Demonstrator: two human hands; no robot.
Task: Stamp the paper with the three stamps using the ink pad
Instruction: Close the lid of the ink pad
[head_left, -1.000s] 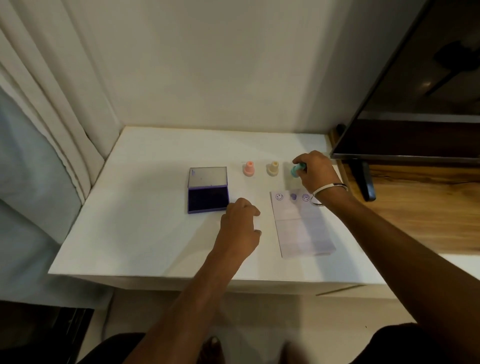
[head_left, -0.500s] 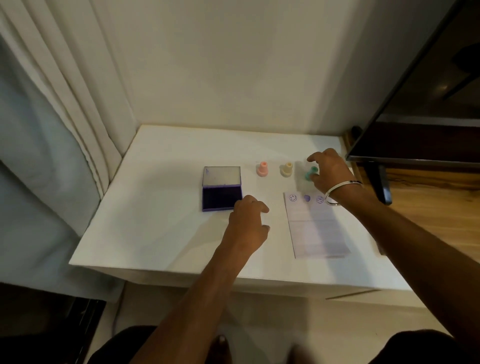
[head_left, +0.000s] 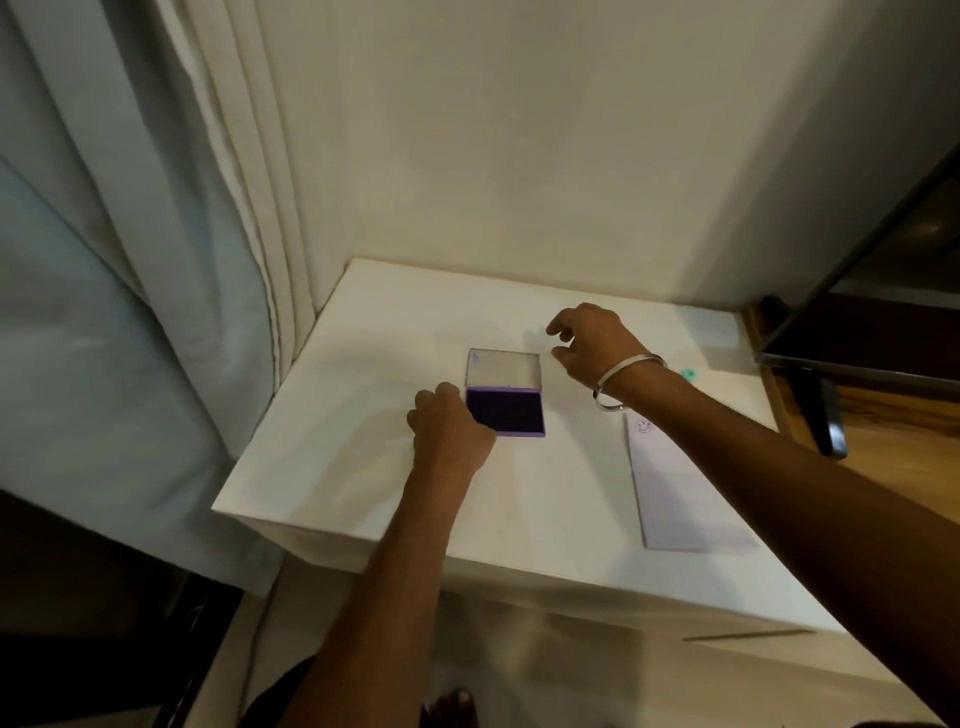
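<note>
On the white table (head_left: 332, 467) an ink pad (head_left: 505, 397) lies open near the middle, its clear lid (head_left: 503, 370) folded back toward the wall and its dark purple pad facing up. Against the pad's near-left corner rests the left hand (head_left: 451, 434), fingers curled into a loose fist and knuckles touching the purple case; whether they pinch the case or only press on it cannot be told. Just beyond the lid's right edge hovers the right hand (head_left: 592, 340), fingers spread and bent, thumb and forefinger apart, holding nothing. A silver bangle (head_left: 621, 384) circles that wrist. To the right, partly under the right forearm, lies the paper (head_left: 680, 499), long and narrow, its far end carrying a purple smiley-face print (head_left: 644, 426); any other marks there are hidden by the arm. Past the bangle, close to the table's right edge, a small teal stamp (head_left: 689, 372) peeps out, blurred and mostly covered by the arm. The other two stamps cannot be made out. Pale curtains (head_left: 130, 260) hang on the left, and the corner of a dark screen (head_left: 883, 291) on its stand reaches in from the right.
</note>
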